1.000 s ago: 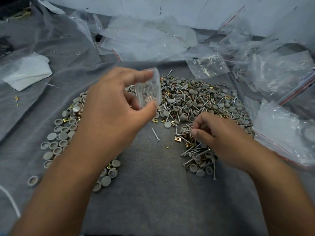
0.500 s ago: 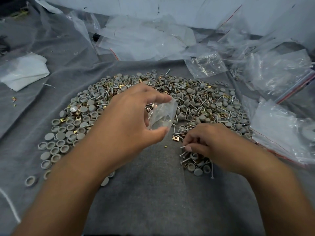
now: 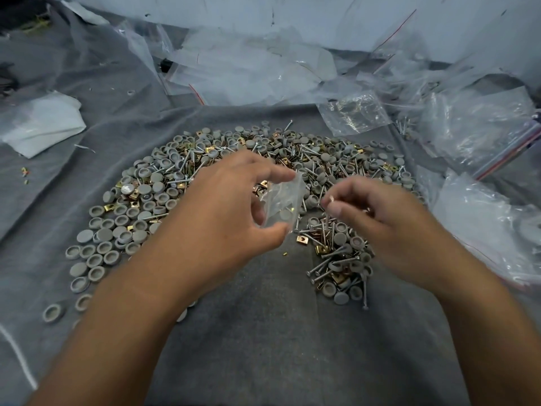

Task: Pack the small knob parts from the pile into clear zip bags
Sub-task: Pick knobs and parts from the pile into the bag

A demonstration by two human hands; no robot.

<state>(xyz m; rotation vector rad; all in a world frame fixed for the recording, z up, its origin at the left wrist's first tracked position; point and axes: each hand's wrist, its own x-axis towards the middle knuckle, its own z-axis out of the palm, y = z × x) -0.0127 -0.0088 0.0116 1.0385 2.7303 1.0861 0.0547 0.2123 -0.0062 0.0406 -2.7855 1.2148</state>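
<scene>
Fingers (image 3: 336,205) of right hand (image 3: 377,218) have lifted a screw (image 3: 331,199) toward bag (image 3: 282,205).

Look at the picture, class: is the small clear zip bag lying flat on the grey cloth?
No: the left hand holds the small clear zip bag up above the pile, pinched between thumb and fingers.

No readable text, label, brand or number shows on any bag, part or cloth here
</scene>
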